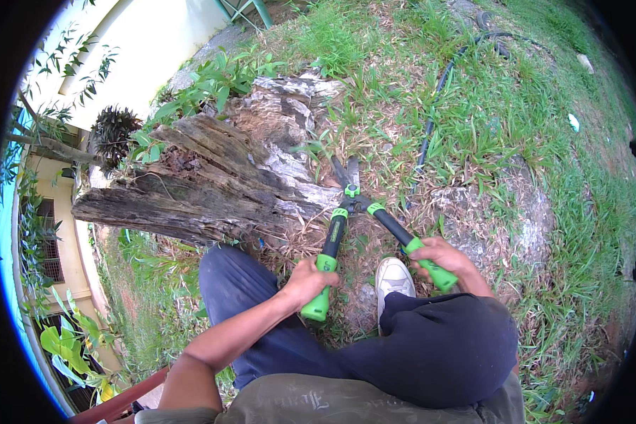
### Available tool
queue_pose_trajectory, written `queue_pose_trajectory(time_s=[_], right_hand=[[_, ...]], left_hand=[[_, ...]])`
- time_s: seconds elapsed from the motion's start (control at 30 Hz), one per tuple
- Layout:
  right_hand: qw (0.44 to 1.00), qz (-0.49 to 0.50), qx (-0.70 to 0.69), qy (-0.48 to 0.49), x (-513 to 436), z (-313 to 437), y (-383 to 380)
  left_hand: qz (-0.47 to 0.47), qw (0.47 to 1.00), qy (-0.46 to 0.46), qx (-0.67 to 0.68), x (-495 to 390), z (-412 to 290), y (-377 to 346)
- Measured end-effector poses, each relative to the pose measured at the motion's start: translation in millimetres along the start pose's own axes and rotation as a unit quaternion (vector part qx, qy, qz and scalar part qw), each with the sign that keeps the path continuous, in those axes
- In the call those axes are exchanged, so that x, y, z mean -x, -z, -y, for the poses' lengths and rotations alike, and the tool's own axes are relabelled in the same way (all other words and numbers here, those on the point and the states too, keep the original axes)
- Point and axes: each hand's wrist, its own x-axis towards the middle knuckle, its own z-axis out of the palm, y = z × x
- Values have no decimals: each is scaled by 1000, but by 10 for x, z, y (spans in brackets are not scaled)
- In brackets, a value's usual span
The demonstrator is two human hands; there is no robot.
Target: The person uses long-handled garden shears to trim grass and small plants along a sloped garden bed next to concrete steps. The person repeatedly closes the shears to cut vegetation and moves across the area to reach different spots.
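Hedge shears with black and green handles reach away from me, blades parted a little above the ground. My left hand is wrapped round the green grip of the left handle. The right handle's green grip is held in my right hand. The blades are among grass and dry leaves beside the right edge of a weathered tree stump. Whether a stem lies between the blades I cannot tell.
A black hose runs over the grass on the right. A flat rock lies right of my shoe. Leafy weeds grow behind the stump, near a pale wall. A red rail shows at the lower left.
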Motion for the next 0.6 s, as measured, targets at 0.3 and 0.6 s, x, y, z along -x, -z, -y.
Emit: queue_pose_trajectory(time_s=[0.3,0.6], right_hand=[[997,20,-77,-12,44,-71,156],[978,90,-187,30,-531,-377,-82]], left_hand=[[-51,998,-3,32,-58,91,-167],[-117,992,-16,47,-351,-142,-656]])
